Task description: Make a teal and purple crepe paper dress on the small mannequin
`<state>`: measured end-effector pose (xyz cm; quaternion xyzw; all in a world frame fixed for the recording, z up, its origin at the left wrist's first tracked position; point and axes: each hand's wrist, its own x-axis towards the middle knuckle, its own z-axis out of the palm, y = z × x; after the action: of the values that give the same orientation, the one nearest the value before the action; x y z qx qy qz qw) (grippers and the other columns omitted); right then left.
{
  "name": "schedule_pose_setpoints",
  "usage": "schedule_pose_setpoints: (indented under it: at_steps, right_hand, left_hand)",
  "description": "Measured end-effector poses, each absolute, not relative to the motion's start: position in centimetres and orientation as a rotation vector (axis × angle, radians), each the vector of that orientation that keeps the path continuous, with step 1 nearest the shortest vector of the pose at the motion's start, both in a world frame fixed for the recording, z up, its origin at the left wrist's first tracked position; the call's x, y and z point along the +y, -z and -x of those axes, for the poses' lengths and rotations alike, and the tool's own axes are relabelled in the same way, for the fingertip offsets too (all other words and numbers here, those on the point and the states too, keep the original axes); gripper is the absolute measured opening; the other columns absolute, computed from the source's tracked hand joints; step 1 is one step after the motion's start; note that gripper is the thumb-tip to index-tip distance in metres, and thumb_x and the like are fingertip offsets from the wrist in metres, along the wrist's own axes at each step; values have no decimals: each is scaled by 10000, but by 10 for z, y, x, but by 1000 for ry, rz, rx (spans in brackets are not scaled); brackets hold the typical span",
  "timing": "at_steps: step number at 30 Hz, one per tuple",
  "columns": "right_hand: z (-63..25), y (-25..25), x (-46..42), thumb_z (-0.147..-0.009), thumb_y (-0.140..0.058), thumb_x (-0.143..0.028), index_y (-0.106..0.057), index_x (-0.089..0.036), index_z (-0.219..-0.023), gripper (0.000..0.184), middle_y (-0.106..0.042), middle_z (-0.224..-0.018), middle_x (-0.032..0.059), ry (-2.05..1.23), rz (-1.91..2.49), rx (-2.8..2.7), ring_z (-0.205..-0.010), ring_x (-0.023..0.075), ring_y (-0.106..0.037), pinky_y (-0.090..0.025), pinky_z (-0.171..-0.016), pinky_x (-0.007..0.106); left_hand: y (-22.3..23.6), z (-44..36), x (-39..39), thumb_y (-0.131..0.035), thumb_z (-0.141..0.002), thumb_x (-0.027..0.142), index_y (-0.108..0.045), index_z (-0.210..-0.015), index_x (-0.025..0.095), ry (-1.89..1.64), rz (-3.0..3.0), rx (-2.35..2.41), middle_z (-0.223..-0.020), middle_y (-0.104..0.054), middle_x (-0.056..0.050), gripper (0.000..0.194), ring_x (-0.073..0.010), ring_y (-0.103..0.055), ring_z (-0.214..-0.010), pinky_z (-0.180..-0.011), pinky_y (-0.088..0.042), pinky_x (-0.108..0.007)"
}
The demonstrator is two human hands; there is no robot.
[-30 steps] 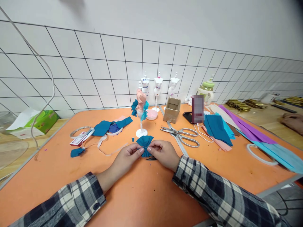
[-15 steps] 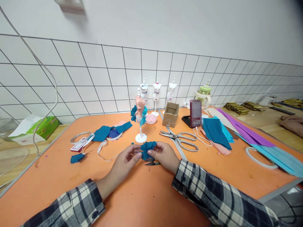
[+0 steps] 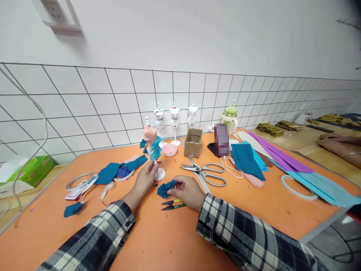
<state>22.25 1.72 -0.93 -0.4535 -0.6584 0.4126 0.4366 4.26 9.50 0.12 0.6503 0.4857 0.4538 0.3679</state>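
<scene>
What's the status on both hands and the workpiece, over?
Left hand gripping dressed mannequin by its post. Right hand pinching ruffled teal piece, apart from mannequin. Snips lying close by right hand.

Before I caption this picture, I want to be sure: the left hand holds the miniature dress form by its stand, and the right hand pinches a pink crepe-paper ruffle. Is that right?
Not quite: the crepe-paper ruffle in the right hand is dark teal, not pink, as the head view shows. The left hand does hold the miniature dress form by its stand.
</scene>
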Motion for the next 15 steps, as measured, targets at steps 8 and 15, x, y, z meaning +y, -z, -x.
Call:
schedule_pose_setpoints:
  at_steps: [8,15]
  right_hand:
    - [-224,-26,6,-704,-824,-254,-734,-192,-806,150,-539,-577,-60,-805,1134,-1802,-536,81,-401,-296,-532,214]
    - [-217,-85,41,-732,-784,-352,-739,-179,-788,188,-619,-662,-19,-784,932,-1719,-562,96,-426,-334,-550,238]
  left_hand:
    - [1,-39,79,-614,-789,547,-731,-837,157,-1138,-1750,1343,-807,-767,-83,411,-236,-673,-709,-624,-487,-298]
    - [3,-37,75,-618,-793,483,-707,-764,171,-1238,-1756,1336,-682,-726,-42,325,-204,-638,-607,-538,-450,-268]
